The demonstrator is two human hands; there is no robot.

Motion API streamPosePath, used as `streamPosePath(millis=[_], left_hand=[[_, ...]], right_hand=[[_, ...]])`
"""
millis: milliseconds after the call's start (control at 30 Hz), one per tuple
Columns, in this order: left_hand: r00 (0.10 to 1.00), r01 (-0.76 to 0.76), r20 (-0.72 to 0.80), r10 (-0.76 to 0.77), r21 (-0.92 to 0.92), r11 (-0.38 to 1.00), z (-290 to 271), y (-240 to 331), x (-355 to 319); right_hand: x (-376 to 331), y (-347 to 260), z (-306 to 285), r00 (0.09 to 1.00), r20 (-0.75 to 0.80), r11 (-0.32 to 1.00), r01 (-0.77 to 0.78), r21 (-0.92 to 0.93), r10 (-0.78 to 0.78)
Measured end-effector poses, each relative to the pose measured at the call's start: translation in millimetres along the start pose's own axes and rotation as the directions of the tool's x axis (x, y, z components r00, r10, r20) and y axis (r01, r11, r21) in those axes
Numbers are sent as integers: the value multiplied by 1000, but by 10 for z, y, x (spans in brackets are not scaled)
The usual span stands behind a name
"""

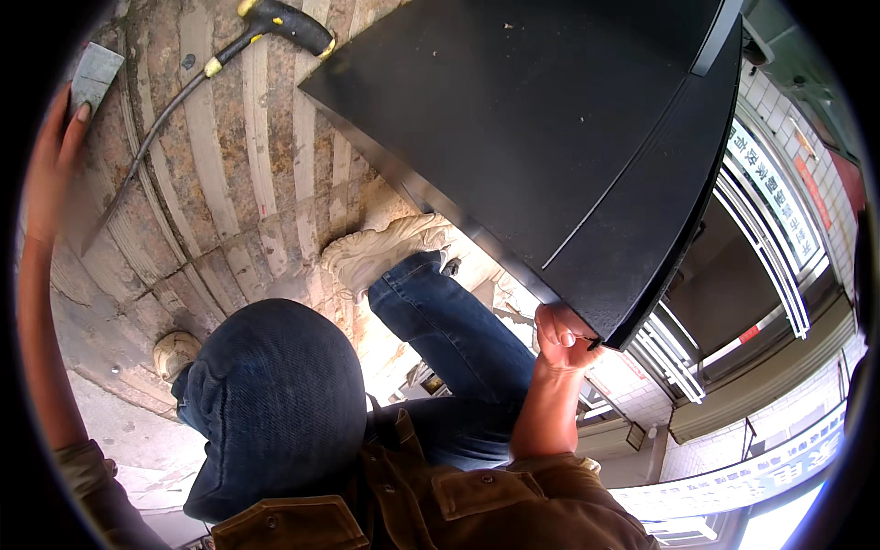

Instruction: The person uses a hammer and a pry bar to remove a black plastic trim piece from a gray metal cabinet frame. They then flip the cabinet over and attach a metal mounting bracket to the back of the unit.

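At the far left, my left hand [60, 156] is stretched out, its fingertips at the lower edge of a small flat grey block [96, 75]; the hand seems to grip it, and the wrist is slightly blurred. A large black sheet-like panel or casing [513, 137] leans across the upper middle and right. My right hand [561, 339] is closed at its lower corner, thumb and fingers pinched together. Between the fingers and that corner shows a small dark piece, too small to name. A long slot or seam runs along the panel's face.
On the striped, worn paving [202, 165] lies a tool with a black-and-yellow T-shaped handle [289, 26] and a long thin metal shaft, beside my left hand. My bent knee [280, 385] and a light shoe [385, 247] are close under the panel. Shopfront railings [770, 247] stand at right.
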State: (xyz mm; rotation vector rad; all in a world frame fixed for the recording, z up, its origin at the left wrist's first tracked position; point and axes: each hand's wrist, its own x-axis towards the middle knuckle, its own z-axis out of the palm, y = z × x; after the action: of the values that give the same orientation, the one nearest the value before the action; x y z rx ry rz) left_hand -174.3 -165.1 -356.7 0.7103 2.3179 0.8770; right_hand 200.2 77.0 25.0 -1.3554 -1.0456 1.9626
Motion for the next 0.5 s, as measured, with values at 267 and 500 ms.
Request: streamPosePath(millis=[267, 500], left_hand=[[967, 104, 252, -24, -308, 946, -245, 476, 34], [976, -38, 205, 73, -167, 985, -206, 436, 79]], right_hand=[[32, -41, 89, 997, 44, 981, -54, -187, 63], [30, -105, 369, 1000, 26, 937, -2, -350, 12]])
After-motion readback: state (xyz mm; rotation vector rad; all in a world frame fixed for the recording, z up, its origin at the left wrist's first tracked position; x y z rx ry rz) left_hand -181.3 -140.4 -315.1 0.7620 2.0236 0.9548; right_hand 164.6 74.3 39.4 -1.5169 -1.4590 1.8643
